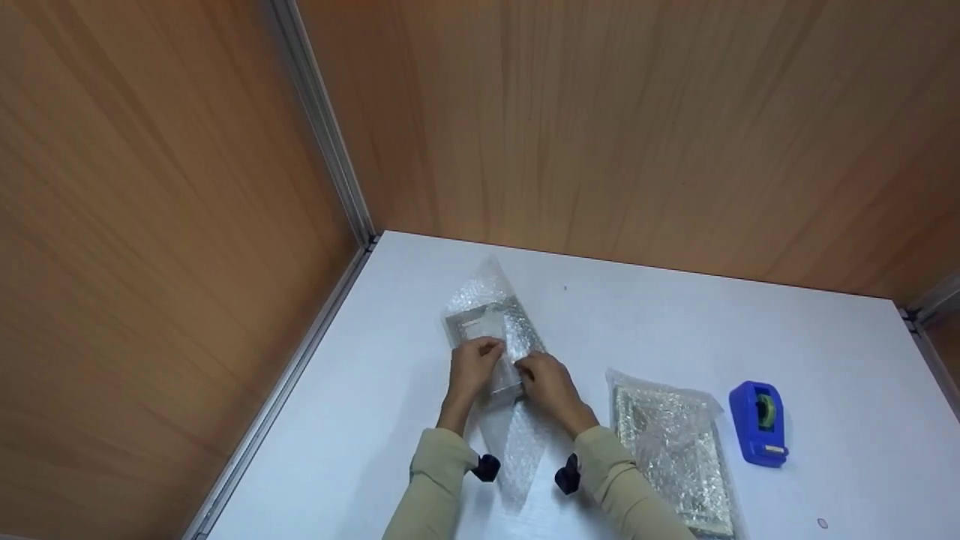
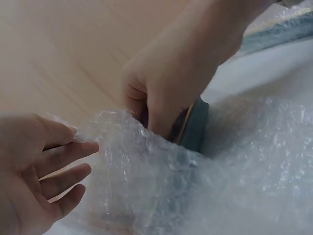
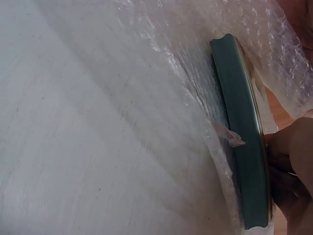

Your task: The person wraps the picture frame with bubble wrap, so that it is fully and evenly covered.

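Observation:
A flat picture frame [image 1: 454,328] with a grey-green edge [image 3: 239,117] lies at a slant on the table, partly covered by bubble wrap [image 1: 517,450]. My left hand [image 1: 472,367] pinches the edge of a bubble wrap flap [image 2: 132,171] between thumb and index finger, its other fingers loosely spread. My right hand [image 1: 551,384] is at the frame's right side, fingers curled down against its face beside the raised flap. I cannot tell what those fingers hold. In the right wrist view, a small crumpled bit of clear film [image 3: 230,136] sticks to the green edge.
To the right lies a second bubble-wrapped frame [image 1: 671,450], close beside my right forearm. Beyond it stands a blue tape dispenser [image 1: 757,424] with a roll in it. Wooden panels [image 1: 600,135] rise behind and left of the white table [image 1: 375,360].

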Demonstrator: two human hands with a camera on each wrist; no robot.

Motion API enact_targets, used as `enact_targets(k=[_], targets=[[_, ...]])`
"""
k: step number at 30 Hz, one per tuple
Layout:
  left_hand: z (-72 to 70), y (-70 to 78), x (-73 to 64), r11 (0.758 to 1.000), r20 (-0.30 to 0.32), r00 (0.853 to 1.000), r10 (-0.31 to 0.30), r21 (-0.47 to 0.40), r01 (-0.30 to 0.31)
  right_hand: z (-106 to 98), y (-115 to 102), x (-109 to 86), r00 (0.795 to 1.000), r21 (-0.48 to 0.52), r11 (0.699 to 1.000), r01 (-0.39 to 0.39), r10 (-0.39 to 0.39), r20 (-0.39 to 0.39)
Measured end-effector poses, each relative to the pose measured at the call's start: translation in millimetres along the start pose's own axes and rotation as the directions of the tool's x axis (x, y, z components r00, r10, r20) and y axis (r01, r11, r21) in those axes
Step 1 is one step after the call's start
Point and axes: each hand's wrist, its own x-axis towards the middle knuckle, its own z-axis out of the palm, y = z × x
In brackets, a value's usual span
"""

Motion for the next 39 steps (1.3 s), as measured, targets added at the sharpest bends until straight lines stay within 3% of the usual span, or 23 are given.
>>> enact_targets(k=[5,15,19,24,28,31,35,39], targets=[[9.8,-4.3,3.8,0.997,0.012,1.0,0.008,0.08,-0.008,0,1,0.3,1.0,0.009,1.0,0.012,-0.012,-0.001],[17.8,-8.2,1.3,0.985,0.054,0.997,-0.056,0.166,0.046,-6,5,-1.7,0.998,0.038,0.997,0.07,-0.069,-0.004],[18.5,-6.8,2.8,0.978,0.1,0.993,-0.063,0.204,0.041,-13,9,0.4,0.999,0.122,0.992,0.03,-0.035,0.038],[17.7,-7.9,3.2,0.96,0.175,0.984,-0.016,0.278,-0.034,-19,10,1.6,0.998,0.189,0.981,-0.041,0.03,0.062],[13.6,-9.9,1.9,0.94,0.26,0.964,0.056,0.311,-0.139,-25,4,0.3,0.996,0.178,0.98,-0.087,0.082,0.037],[11.4,-10.9,0.6,0.908,0.329,0.939,0.103,0.355,-0.224,-31,-1,-3.0,0.999,0.12,0.992,-0.049,0.049,0.001],[9.6,-10.4,-1.4,0.859,0.402,0.908,0.121,0.415,-0.299,-38,-7,-10.5,0.995,0.015,0.996,0.091,-0.09,-0.031],[8.2,-9.5,-3.1,0.839,0.439,0.892,0.11,0.44,-0.32,-45,-12,-22.3,0.967,-0.121,0.96,0.254,-0.253,0.017]])
